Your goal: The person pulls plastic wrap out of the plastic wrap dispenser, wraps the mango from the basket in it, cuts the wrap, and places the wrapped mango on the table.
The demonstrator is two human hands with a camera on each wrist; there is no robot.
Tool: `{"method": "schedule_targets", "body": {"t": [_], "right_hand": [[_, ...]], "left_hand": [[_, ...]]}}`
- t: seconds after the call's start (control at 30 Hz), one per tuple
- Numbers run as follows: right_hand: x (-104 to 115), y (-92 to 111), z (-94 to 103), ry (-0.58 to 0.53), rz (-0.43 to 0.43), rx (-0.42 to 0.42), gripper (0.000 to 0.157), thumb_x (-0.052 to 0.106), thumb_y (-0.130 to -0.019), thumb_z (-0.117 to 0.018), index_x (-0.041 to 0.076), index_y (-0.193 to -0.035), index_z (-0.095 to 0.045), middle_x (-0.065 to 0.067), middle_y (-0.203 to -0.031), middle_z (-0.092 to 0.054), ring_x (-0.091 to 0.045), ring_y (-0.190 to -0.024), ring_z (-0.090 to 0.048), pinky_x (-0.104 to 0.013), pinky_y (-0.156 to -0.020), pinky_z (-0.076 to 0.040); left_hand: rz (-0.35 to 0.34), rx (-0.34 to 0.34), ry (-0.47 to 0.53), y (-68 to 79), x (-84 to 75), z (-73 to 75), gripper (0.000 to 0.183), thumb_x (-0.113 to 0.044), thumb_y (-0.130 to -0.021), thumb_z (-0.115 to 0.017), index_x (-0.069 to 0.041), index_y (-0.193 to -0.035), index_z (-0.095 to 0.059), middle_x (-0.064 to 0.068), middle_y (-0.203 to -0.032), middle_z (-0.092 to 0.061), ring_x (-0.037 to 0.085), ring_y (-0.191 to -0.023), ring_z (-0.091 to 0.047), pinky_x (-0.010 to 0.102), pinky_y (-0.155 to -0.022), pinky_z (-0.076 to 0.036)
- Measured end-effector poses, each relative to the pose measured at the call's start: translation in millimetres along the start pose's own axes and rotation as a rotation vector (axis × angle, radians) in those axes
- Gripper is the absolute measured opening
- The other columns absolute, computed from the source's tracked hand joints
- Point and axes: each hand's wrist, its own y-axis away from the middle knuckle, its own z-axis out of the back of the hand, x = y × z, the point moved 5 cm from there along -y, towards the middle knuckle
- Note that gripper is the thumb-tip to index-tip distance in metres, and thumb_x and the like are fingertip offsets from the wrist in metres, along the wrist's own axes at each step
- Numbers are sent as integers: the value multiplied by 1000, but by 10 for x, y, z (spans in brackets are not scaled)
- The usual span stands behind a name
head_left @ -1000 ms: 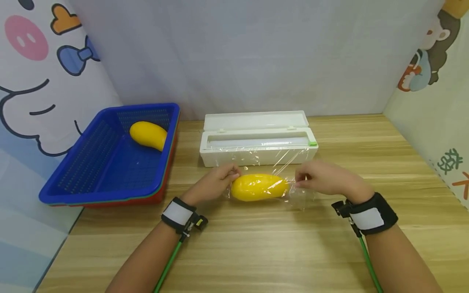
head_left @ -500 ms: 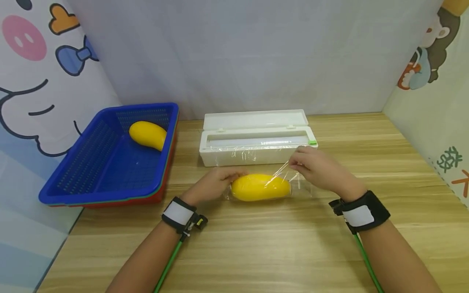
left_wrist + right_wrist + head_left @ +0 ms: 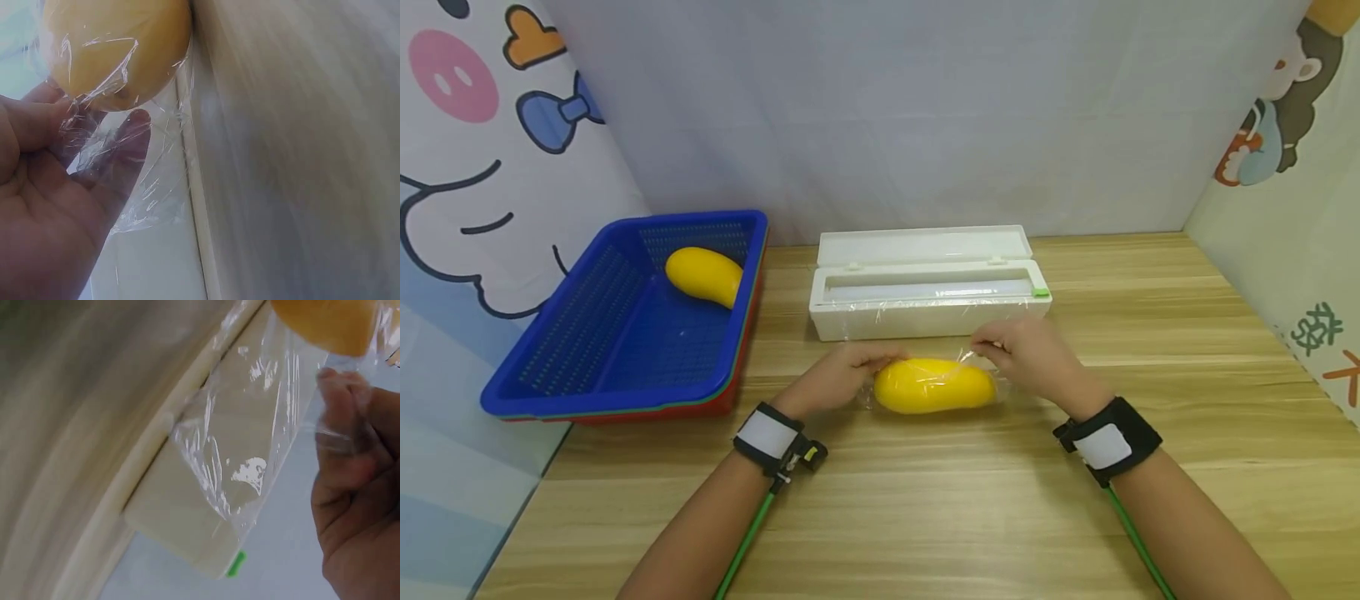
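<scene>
A smooth yellow fruit (image 3: pixel 934 386), long and mango-shaped, lies on the table with clear cling film (image 3: pixel 206 444) around it. At its left end my left hand (image 3: pixel 831 379) pinches the crumpled film; in the left wrist view the thumb and fingers (image 3: pixel 128 147) sit just beyond the fruit's tip. My right hand (image 3: pixel 1033 358) pinches more film between thumb and fingertips, above the fruit's right end. Behind, the film stretches to a white wrap dispenser box (image 3: pixel 925 319) with its lid raised and a film roll inside.
A stack of baskets, the top one blue (image 3: pixel 625 408), stands on the left and holds a second yellow fruit (image 3: pixel 703 275). A green slider (image 3: pixel 1040 292) sits at the dispenser's right end. A grey curtain (image 3: pixel 887 117) hangs behind the table.
My right hand first went back towards the dispenser, then left and forward, drawing film over the fruit's right end. The left hand stays at the left end, its fingers slightly shifted.
</scene>
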Motion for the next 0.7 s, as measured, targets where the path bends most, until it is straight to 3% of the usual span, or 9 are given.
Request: {"method": "schedule_targets", "body": {"t": [0.07, 0.23, 0.3, 0.4, 0.53, 0.7], "right_hand": [[4, -7, -58, -48, -24, 54, 5, 11, -84, -71, 9, -87, -75, -2, -74, -72, -9, -60, -56, -31, -53, -51], [4, 16, -129, -170, -94, 191, 11, 8, -86, -68, 7, -97, -72, -2, -78, -72, -9, -65, -58, -31, -57, -53], [13, 30, -134, -237, -107, 224, 17, 4, -88, -65, 4, -104, -68, -7, -85, -73, -11, -73, -62, -33, -61, -55], [42, 42, -115, -314, -110, 245, 20, -1, -92, -57, 3, -111, -59, -12, -95, -70, -16, -83, -64, -36, -65, -56], [113, 48, 18, -255, -86, 243, 17, 3, -95, -49, 5, -109, -59, -10, -100, -67, -17, -84, -59, -40, -71, -54], [232, 20, 225, -64, 16, 153, 21, 15, -91, -59, 7, -109, -67, -8, -105, -69, -20, -94, -60, -45, -78, -54]], "left_hand": [[12, -5, 0, -2, 6, 4, 30, -9, -100, -47, -11, -126, -63, 5, -127, -62, 7, -114, -49, 40, -99, -45], [36, -31, -12, -10, 32, 15, 28, -12, -98, -51, -12, -122, -65, 5, -121, -66, 9, -88, -58, 35, -74, -55], [45, -50, -22, -10, 49, 20, 26, -10, -97, -54, -11, -119, -68, 6, -116, -68, 10, -75, -56, 30, -62, -51], [67, -73, -40, -6, 74, 20, 24, -10, -95, -56, -10, -115, -70, 6, -110, -70, 9, -66, -52, 24, -55, -45], [97, -88, -45, -9, 96, 7, 23, -10, -95, -57, -11, -114, -70, 5, -107, -71, 8, -63, -51, 22, -54, -45], [95, -113, -81, -21, 89, 22, 24, -7, -94, -58, -12, -114, -70, 6, -109, -71, 10, -70, -55, 23, -58, -48]]}}
